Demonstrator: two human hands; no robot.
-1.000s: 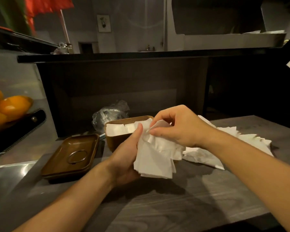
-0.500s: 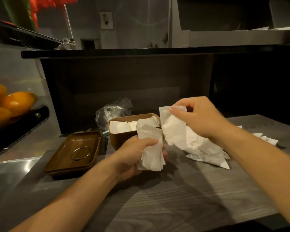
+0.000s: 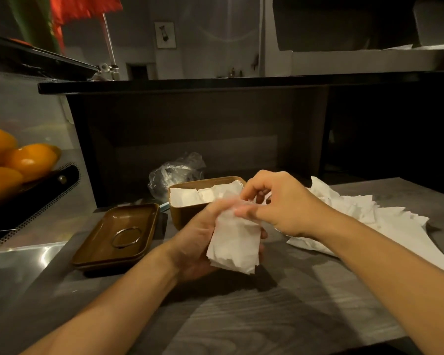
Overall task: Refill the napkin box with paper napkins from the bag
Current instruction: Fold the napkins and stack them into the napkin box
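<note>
The right hand (image 3: 280, 203), which 0.5 s ago held 1 napkin up apart, has come back onto the napkin stack (image 3: 235, 245); its fingertips, blurred, pinch the stack's top edge. The left hand (image 3: 200, 242) still grips the stack. The napkin box (image 3: 190, 213), partly filled, sits at 12 o'clock just behind; loose napkins (image 3: 369, 213) lie at 3 o'clock.

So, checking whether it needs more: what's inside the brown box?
White napkins lie inside the brown box; its right end is covered by the right hand.
</note>
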